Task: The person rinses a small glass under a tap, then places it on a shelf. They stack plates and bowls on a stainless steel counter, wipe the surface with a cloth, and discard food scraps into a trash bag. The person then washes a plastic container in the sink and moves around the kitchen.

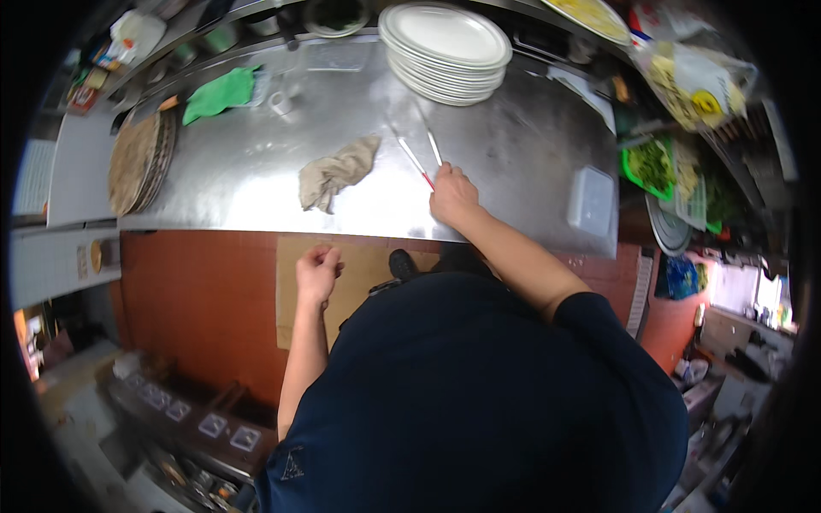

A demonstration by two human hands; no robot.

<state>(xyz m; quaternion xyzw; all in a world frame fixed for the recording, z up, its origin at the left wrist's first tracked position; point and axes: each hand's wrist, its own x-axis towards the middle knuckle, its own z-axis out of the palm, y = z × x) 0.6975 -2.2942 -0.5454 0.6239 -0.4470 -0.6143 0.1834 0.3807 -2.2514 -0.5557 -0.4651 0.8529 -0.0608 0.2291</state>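
My right hand (454, 193) is over the front part of a stainless steel worktable (513, 141). It grips a pair of slender metal utensils (414, 156), tongs or sticks, whose tips point away from me; one has a red part near my fingers. Whether the two are joined is hidden by the hand. To the left of them lies a crumpled beige cloth (338, 172). Beyond their tips rises a stack of white oval plates (446, 54). My left hand (319, 274) hangs in front of the table edge, fingers curled, with nothing visible in it.
A clear plastic container (591, 200) sits near the table's right end. Round brown boards (141, 163) are stacked at the left, by a green cloth (221, 94) and a small white cup (280, 102). Greens fill a bright green basket (649, 168) at the right.
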